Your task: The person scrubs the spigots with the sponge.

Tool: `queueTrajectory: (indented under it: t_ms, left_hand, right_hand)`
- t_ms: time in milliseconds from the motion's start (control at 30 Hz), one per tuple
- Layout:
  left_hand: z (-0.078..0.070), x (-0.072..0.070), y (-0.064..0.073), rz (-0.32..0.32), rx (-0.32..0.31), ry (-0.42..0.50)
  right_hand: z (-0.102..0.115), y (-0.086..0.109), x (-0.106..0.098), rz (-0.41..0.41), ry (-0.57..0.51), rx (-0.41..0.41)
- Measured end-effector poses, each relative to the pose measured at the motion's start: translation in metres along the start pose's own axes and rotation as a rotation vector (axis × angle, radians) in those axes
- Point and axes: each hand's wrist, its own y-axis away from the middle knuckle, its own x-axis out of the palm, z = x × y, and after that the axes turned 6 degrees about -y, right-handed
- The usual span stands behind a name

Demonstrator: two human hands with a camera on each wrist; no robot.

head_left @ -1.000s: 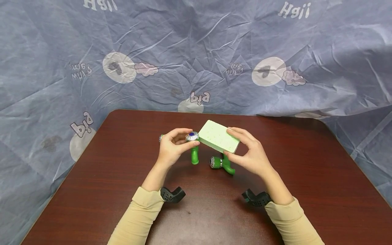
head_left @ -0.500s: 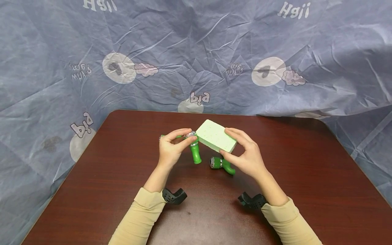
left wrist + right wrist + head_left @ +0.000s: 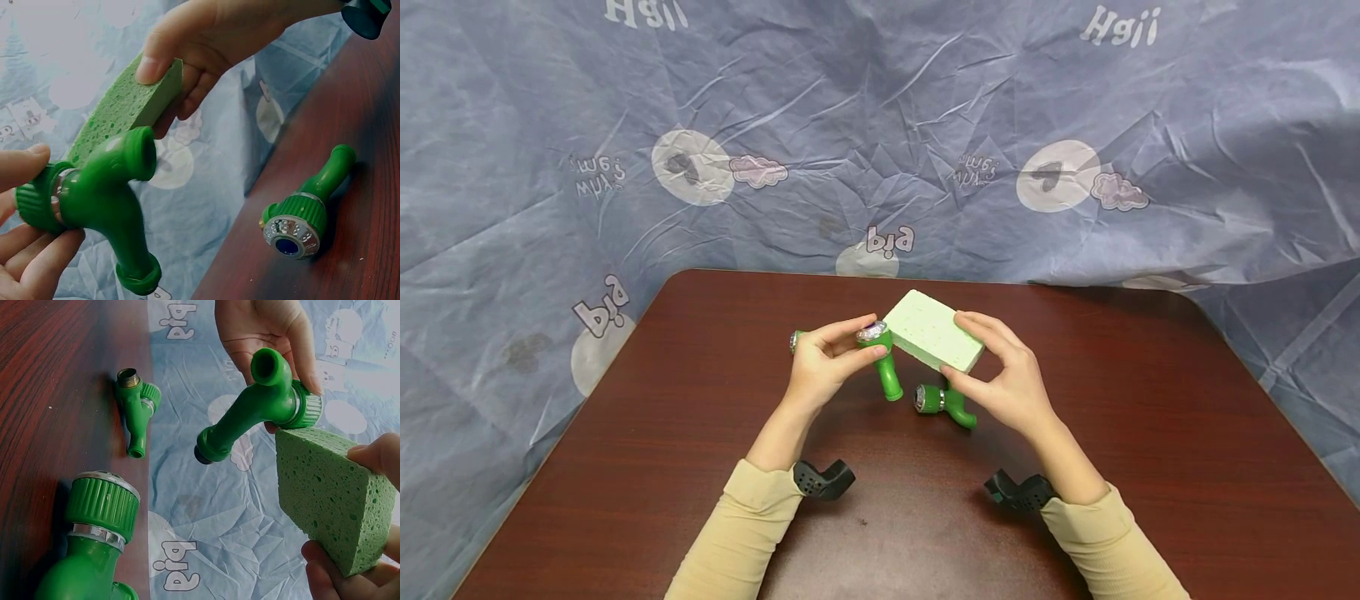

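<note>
Green tap (image 3: 106,197) shifted slightly toward desk's (image 3: 625,467) right edge, held aloft short of far edge, left hand (image 3: 816,367) grip closed round knob (image 3: 307,407), right hand (image 3: 1011,379) grip pinching pale-green sponge (image 3: 934,331) alongside, second green tap (image 3: 957,407), third green tap (image 3: 135,412), both on desk.

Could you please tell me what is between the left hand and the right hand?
In the head view, a green tap, held by the left hand, and a pale green sponge, held by the right hand.

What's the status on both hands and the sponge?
Left hand holding green tap. Right hand gripping sponge close beside it, contact unclear. Nothing visible between sponge and tap.
</note>
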Motion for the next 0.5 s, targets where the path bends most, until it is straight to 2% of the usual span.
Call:
queueTrajectory:
  t_ms: [167, 267, 367, 500]
  left_hand:
    - [-0.0025, -0.0017, 0.0009, 0.068, 0.0, 0.033]
    - [-0.0035, -0.0019, 0.0005, 0.074, 0.002, 0.035]
    - [-0.0038, -0.0018, -0.0007, 0.034, 0.0, 0.014]
    - [-0.0034, -0.0025, -0.0028, -0.075, 0.017, -0.029]
  right_hand:
    - [-0.0008, -0.0003, -0.0004, -0.01, 0.008, 0.0]
    - [-0.0008, -0.0007, -0.0009, -0.009, 0.012, 0.0]
    - [-0.0009, -0.001, -0.0025, -0.007, -0.001, 0.005]
    - [-0.0024, -0.0008, -0.0066, -0.006, -0.05, 0.012]
